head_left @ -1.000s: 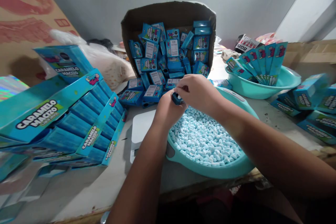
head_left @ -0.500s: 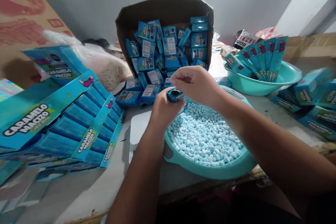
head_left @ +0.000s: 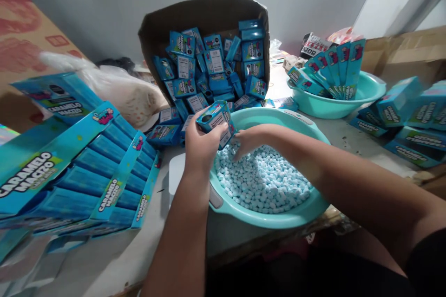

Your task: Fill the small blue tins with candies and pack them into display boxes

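My left hand (head_left: 199, 147) is wrapped round a small blue candy box (head_left: 216, 120), held tilted with a dark round opening in its upper end. The box is over the far left edge of a turquoise basin (head_left: 275, 221). Many small pale blue candies (head_left: 278, 183) fill the basin's bottom. My right hand (head_left: 251, 141) reaches down among the candies just right of the box. Its fingers are stretched and partly apart, with the tips close against the candies; nothing shows in them.
Behind my hands, a tipped cardboard box (head_left: 153, 32) spills several blue candy boxes. On the left stands a display carton (head_left: 45, 167) of blue packs. A second turquoise basin (head_left: 324, 109) holds folded display cards. More blue cartons (head_left: 400, 106) are stacked on the right. A white flat object (head_left: 176, 174) lies by my left wrist.
My right hand has dropped from above the candy box's opening into the basin of candies. My left hand has turned the box so its printed side shows more. The view has shifted slightly.
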{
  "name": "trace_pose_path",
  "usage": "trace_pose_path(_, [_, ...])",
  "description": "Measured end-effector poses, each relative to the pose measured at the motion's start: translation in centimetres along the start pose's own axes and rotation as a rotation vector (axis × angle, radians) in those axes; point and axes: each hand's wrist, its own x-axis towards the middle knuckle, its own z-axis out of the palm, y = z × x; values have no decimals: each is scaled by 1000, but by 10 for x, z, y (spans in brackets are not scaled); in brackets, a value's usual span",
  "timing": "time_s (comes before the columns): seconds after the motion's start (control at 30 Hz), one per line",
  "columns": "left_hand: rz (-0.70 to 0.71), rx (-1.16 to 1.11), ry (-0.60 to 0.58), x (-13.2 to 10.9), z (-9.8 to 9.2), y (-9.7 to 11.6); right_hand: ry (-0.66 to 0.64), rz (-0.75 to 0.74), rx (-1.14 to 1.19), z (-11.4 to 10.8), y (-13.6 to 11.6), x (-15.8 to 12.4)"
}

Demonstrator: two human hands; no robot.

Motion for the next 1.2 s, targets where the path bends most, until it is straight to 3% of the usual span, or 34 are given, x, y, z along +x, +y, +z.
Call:
trace_pose_path(0.07, [10, -31, 14, 0, 0, -1, -295, 21, -88, 2, -10, -1])
trace_pose_path(0.13, [8, -62, 24, 0, 1, -1, -506, 9, -111, 0, -16, -1])
trace_pose_path(0.3, [-12, -72, 20, -2, 2, 3, -616, -10, -8, 0, -19, 0])
trace_pose_path(0.53, [-11, -29, -10, -1, 2, 2, -585, -15, 215, 7, -15, 0])
trace_pose_path(0.63, [-5, -22, -9, -1, 2, 2, -534, -6, 227, 9, -12, 1])
trace_pose_path(0.83, [6, 10, 10, -1, 1, 2, -569, 80, 222, 7, -9, -1])
trace_pose_path(1.07, [-5, -44, 19, -1, 4, 2, -456, 174, 134, -21, 5, -3])
trace_pose_path(1.2, [2, -41, -1, -1, 4, 1, -254, 203, 22, -39, 10, -5])
